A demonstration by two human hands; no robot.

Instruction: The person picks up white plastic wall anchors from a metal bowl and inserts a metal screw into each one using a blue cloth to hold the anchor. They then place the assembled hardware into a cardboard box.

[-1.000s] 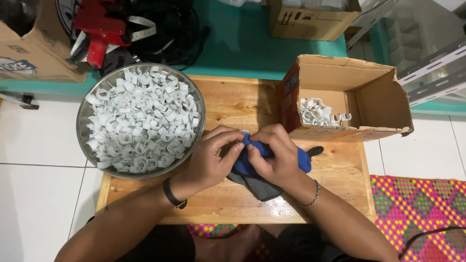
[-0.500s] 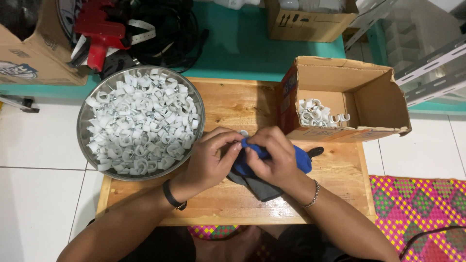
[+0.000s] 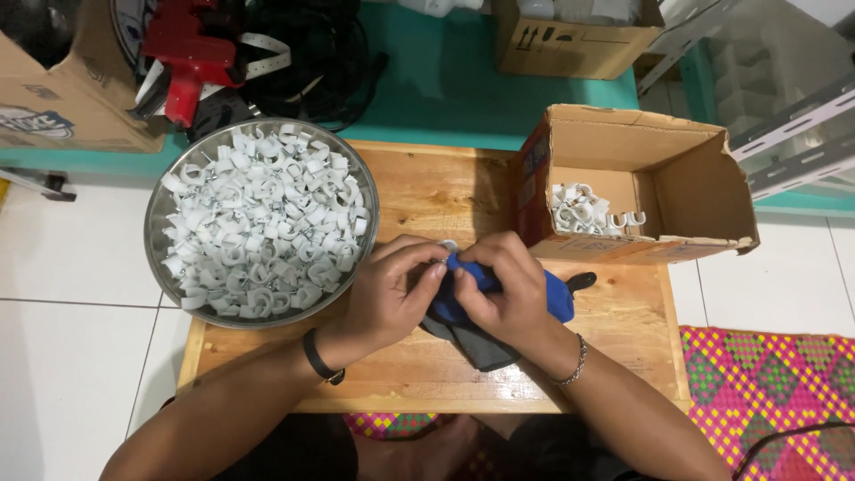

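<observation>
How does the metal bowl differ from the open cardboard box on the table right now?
The metal bowl is round and shiny; the cardboard box is brown and rectangular. The bowl is heaped full of white clips, while the box holds only a small cluster in one corner. The bowl sits beside the left hand, the box beyond the right hand. Both rest on the wooden table and hold the same white clips.
</observation>
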